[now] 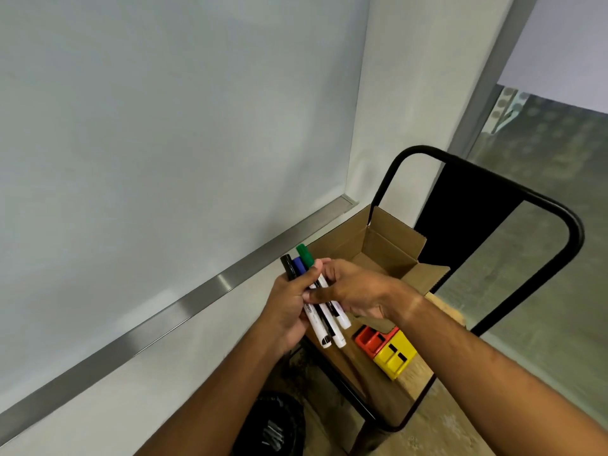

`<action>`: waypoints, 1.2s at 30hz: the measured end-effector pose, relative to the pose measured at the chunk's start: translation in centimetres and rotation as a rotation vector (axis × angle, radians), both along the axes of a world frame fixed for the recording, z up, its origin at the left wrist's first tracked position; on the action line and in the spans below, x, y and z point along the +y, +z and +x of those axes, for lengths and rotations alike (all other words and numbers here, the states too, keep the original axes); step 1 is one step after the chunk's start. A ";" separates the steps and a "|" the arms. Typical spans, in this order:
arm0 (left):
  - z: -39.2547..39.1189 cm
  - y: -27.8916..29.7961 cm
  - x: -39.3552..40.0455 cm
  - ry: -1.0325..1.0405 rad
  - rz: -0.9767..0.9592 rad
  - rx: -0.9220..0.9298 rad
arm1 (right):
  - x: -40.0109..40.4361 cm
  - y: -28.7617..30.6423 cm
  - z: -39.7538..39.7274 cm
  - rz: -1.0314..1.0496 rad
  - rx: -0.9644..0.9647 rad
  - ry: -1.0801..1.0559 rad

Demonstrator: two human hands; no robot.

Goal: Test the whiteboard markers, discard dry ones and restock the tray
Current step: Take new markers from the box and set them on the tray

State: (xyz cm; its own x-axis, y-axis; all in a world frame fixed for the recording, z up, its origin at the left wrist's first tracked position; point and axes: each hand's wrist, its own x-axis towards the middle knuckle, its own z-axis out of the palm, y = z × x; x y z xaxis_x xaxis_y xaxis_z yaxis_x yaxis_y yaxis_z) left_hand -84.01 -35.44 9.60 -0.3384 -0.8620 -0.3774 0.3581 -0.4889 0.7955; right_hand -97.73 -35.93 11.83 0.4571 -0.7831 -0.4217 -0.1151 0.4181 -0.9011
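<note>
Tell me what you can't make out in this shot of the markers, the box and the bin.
Head view, the only one:
- The three white-barrelled markers with black, blue and green caps: middle of barrels hidden by left hand and right hand; label print too small.
- Open brown cardboard box: contents partly hidden by right hand.
- Black mesh waste bin: dark, contents blurred, partly covered by the left forearm.

Both hands held three markers by the whiteboard.

The left hand (289,311) gripped the black marker (289,266), blue marker (300,265) and green marker (305,253), caps up; the right hand (353,291) pinched their white barrels. Behind stood an open box (388,248) on a cart (559,225), near red (370,339) and yellow (394,357) erasers. A bin (273,426) sat below the tray (197,297).
</note>
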 end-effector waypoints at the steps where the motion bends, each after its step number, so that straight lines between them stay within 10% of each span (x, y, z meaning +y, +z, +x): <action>1: 0.2 -0.1 0.2 0.018 0.012 0.005 | 0.3 0.1 0.2 0.006 -0.012 -0.006; 16: 4.8 -0.7 2.6 0.263 0.038 0.150 | 2.9 1.0 2.5 -0.132 0.030 -0.094; 28: 11.2 -2.2 7.1 0.622 0.091 0.140 | 6.1 -2.0 9.3 -0.990 0.794 0.143; 36: 19.5 -3.1 12.9 0.808 0.039 -0.079 | 7.8 -5.6 17.1 -1.204 0.931 0.345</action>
State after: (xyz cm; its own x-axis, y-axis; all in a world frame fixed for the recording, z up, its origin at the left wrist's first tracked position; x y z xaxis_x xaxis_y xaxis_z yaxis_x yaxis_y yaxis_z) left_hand -64.55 -22.58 6.53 0.4117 -0.8143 -0.4092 0.5561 -0.1312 0.8207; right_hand -80.67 -28.14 6.20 0.6234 -0.7715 0.1273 -0.7373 -0.6341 -0.2330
